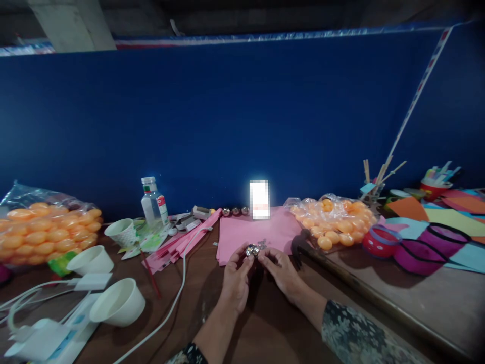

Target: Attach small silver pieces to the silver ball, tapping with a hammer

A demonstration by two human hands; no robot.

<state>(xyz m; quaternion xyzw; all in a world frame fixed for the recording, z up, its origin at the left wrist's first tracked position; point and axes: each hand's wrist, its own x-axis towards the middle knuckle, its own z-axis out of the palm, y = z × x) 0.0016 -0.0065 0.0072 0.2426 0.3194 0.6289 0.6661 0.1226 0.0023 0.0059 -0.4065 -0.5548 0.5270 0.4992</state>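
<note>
Between the fingertips of my left hand sits a shiny metal ball, held just over the front edge of the pink paper. My right hand comes in from the other side, thumb and fingers pinched together close against the ball. Whatever is in that pinch is too small to name. Small silver bits show just beyond the right fingertips; I cannot tell whether they are held or lie on the paper. A row of similar metal balls rests along the paper's back left edge.
Right of the paper lie a hammer and a bag of orange balls, with purple felt rings beyond. On the left are white cups, a power strip, a cable, pink strips and a bottle.
</note>
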